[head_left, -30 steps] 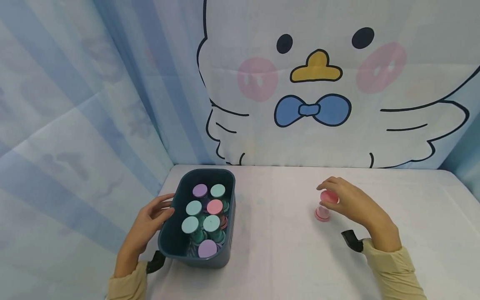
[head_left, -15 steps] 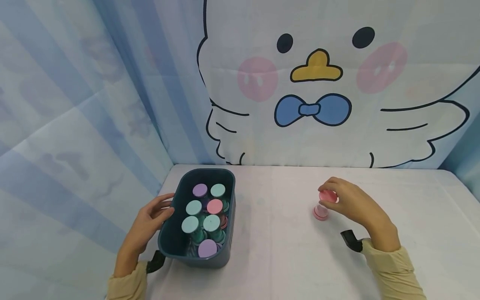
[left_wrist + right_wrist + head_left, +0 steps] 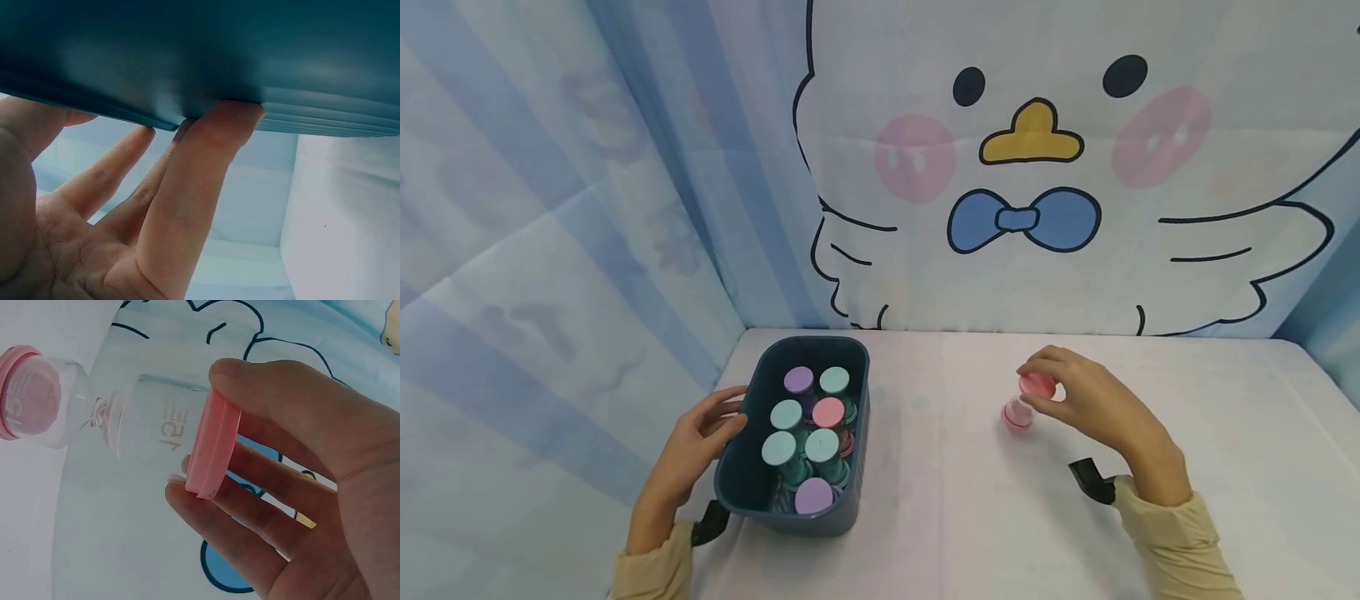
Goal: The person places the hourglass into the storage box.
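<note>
My right hand (image 3: 1090, 400) pinches an hourglass (image 3: 1018, 412) by its pink upper cap, between thumb and fingertips. In the right wrist view the hourglass (image 3: 165, 419) has two clear bulbs, a "15" print and pink sand in the bulb away from my hand. It hangs close over the table, slightly tilted. My left hand (image 3: 696, 446) touches the left side of a dark teal bin (image 3: 861, 433). Its fingers (image 3: 187, 194) reach out fairly straight against the bin's outer wall in the left wrist view. Inside the bin stand several hourglasses with mint caps (image 3: 779, 448), purple caps (image 3: 814, 496) and a pink cap (image 3: 829, 412).
The pale table (image 3: 947, 492) stretches between the bin and my right hand. Behind its far edge hangs a curtain (image 3: 1022, 292) printed with a cartoon bird; a blue striped curtain (image 3: 572, 250) lines the left side. Black camera mounts (image 3: 1092, 481) sit at the wrists.
My right hand has moved left and slightly away from me, carrying the pink hourglass with it. The left hand and the bin have stayed in place.
</note>
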### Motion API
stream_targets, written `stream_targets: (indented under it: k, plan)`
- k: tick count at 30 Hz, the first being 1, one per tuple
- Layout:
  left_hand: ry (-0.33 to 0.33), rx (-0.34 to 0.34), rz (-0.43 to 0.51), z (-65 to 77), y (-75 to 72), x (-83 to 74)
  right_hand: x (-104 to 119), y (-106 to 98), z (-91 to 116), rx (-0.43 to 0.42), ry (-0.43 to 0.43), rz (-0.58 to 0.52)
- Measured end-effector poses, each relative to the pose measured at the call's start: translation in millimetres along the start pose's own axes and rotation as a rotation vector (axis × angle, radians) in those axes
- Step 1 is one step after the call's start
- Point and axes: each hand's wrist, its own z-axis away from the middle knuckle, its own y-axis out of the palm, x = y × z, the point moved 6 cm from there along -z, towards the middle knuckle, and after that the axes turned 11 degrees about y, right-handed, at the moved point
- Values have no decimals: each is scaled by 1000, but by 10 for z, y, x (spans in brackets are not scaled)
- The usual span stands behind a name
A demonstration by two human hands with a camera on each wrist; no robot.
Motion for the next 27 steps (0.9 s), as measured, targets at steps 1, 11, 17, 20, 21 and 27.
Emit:
stream_targets:
  k: [1,11,17,20,21,27]
  plan:
    - [2,0,-1,1,-2,-1,26,-9,1,-9,-11,-4]
    - [2,-6,1,5,6,-15,263,-74,20,-86,-123,-4]
    - [6,-3,-6,-1,1,-13,406,-98,16,-118,-177,-22]
    - [7,-2,-8,-3,0,-13,467,-105,11,-126,-191,-37]
    - [8,-1,-8,-3,1,-11,487,-107,7,-127,-194,-42]
    - [22,4,-6,-1,2,-9,609,-107,-21,-128,-223,-67]
